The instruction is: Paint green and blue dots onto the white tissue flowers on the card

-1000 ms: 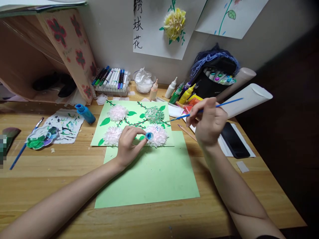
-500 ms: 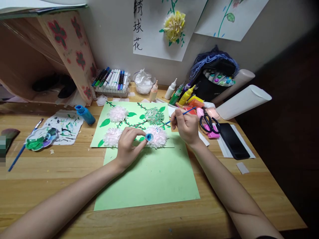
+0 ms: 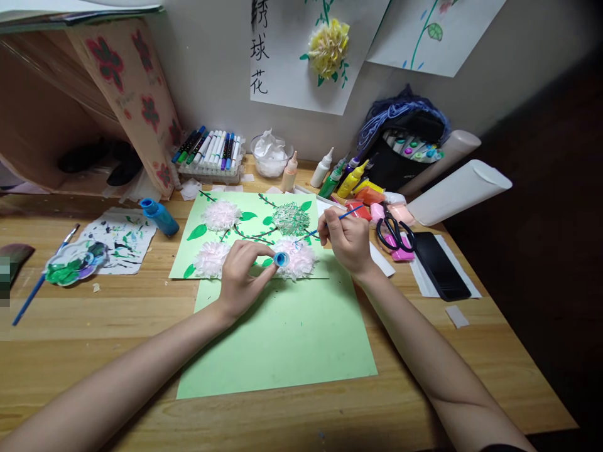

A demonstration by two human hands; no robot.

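Between thumb and forefinger, my left hand (image 3: 242, 273) pinches a small cap (image 3: 281, 259) with blue paint inside, held over the lower right pale pink paper flower (image 3: 301, 258). My right hand (image 3: 346, 238) grips a thin blue paintbrush (image 3: 348, 212), its tip at the top of that same flower, where small blue marks show. The green sheet (image 3: 188, 251) also bears two other pale pink flowers, a green-speckled flower (image 3: 291, 219), painted stems and leaves. Under its front edge lies a second green sheet (image 3: 282, 345).
On the left are an open blue paint bottle (image 3: 160, 218), a paint-stained paper (image 3: 134, 245), a palette (image 3: 75, 263) and another brush (image 3: 31, 303). Paint bottles (image 3: 332, 180) stand behind the sheet. Scissors (image 3: 396, 232) and a black phone (image 3: 441, 267) lie at the right.
The brush tip has moved slightly left over the lower right flower, and my right hand has shifted a little left and down with it. My left hand keeps its pinch on the cap.
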